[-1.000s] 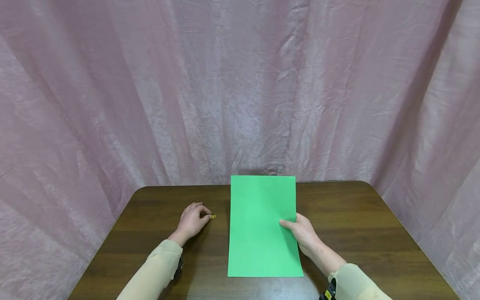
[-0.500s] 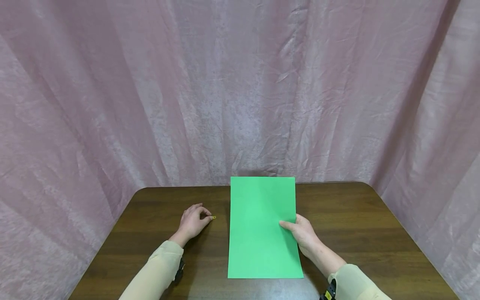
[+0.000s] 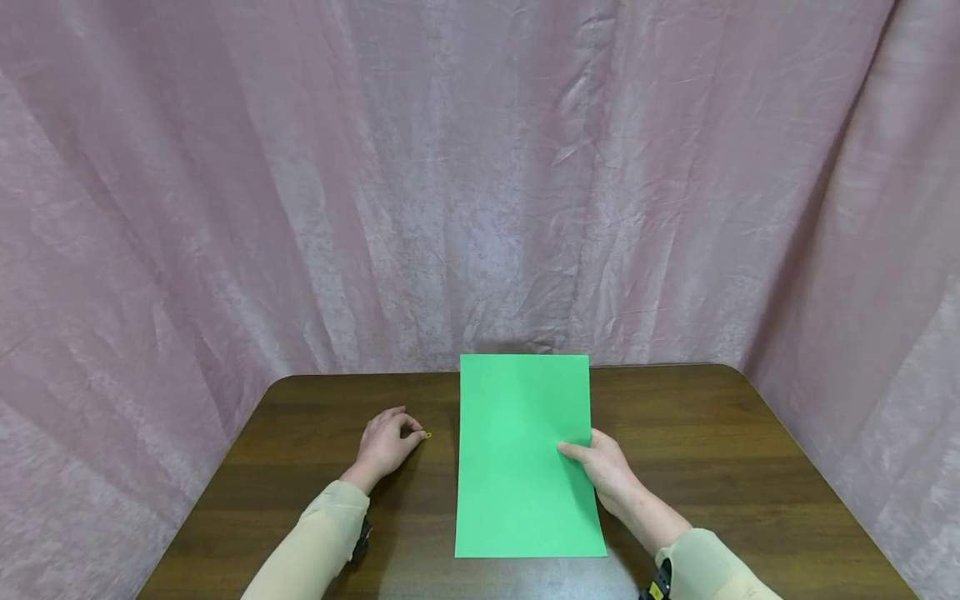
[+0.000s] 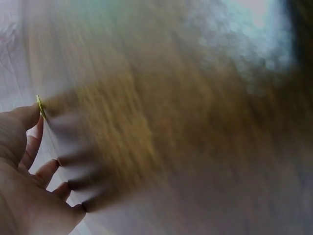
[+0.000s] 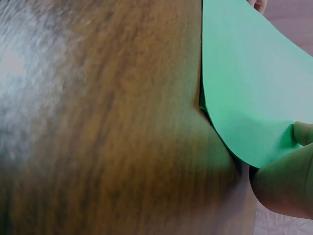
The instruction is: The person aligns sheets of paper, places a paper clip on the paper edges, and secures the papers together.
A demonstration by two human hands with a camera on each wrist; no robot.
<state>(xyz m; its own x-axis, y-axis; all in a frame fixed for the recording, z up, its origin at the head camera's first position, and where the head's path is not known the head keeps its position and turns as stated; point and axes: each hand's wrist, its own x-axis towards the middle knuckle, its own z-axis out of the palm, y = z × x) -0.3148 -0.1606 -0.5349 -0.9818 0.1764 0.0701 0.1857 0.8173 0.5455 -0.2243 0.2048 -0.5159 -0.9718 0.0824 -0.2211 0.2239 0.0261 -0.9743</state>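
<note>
My left hand (image 3: 387,442) pinches a small yellow clip (image 3: 428,435) between thumb and index finger, low over the wooden table, left of the green sheet. In the left wrist view the clip (image 4: 41,107) shows thin at the fingertips of the hand (image 4: 34,166), the other fingers spread below it. My right hand (image 3: 609,468) grips the right edge of the green sheet (image 3: 517,458), thumb on top and fingers hidden underneath. The right wrist view shows the sheet (image 5: 244,83) bowed up off the table near the hand (image 5: 288,178).
The brown wooden table (image 3: 697,433) spreads beneath both hands. Pink curtains (image 3: 480,183) hang behind it and at both sides. A dark band with a yellow patch (image 3: 657,587) is on my right wrist.
Between one second ago and now, my left thumb and index finger have closed further over the yellow clip, so less of it shows. The right hand keeps its grip on the sheet.
</note>
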